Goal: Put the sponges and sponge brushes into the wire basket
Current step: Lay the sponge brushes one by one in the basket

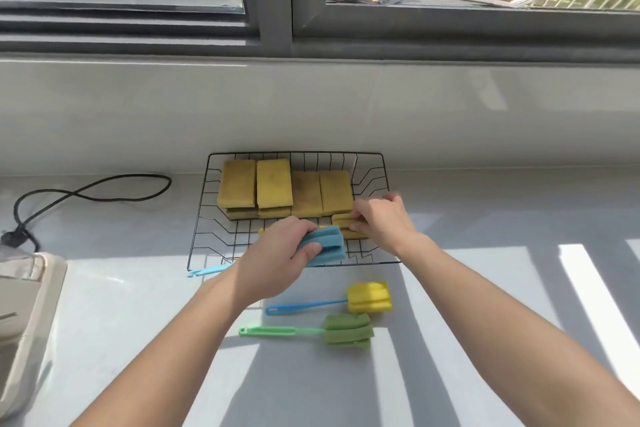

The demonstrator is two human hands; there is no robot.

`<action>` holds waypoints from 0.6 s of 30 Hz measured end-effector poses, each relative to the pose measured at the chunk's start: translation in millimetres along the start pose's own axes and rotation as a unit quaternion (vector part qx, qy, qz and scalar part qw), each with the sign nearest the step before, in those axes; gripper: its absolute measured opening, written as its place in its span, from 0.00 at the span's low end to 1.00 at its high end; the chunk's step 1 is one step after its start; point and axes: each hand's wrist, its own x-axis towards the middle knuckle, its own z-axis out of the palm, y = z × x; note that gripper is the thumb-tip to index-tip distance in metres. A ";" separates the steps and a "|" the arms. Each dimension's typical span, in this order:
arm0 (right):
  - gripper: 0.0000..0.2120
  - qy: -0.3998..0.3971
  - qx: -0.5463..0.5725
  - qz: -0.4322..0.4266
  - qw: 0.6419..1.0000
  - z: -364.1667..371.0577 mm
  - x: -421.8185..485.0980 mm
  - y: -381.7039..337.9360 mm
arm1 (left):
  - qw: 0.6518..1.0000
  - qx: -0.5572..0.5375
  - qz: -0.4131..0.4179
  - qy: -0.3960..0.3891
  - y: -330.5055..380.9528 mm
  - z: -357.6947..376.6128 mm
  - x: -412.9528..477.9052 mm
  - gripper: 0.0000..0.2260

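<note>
A: What sits in the black wire basket (pixel 204 215) on the pale grey counter (pixel 121 305)?

B: Flat yellow rectangular sponges (pixel 273 183), set side by side along the far wall, the two on the left stacked on others. One more yellow sponge (pixel 343 220) lies near the front right, under the right hand.

A: And the hands?

B: The left hand (pixel 277 262) reaches in over the front rim, fingers closed round the blue foam head of a sponge brush (pixel 327 246); its light blue plastic handle (pixel 207 270) pokes out past the front left corner. The right hand (pixel 382 218) is palm down, fingertips pinching the near sponge's edge.

A: Anything outside?

B: Two brushes lie on the counter just in front: a yellow-headed brush with a blue handle (pixel 369 297) and a green-headed brush with a green handle (pixel 348 329). A black cable (pixel 93 191) loops at the left.
</note>
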 end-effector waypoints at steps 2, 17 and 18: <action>0.10 0.010 -0.023 -0.012 1.000 0.4 2.3 -0.3 | 1.000 0.023 -0.001 -0.015 1.3 6.6 15.9 0.14; 0.10 -0.033 0.012 -0.037 0.999 -7.8 23.8 13.6 | 0.996 0.029 -0.026 -0.075 -0.9 71.2 81.9 0.16; 0.10 -0.035 0.014 -0.037 0.999 -7.9 24.7 14.0 | 0.997 0.018 -0.033 -0.067 -2.2 74.8 83.6 0.17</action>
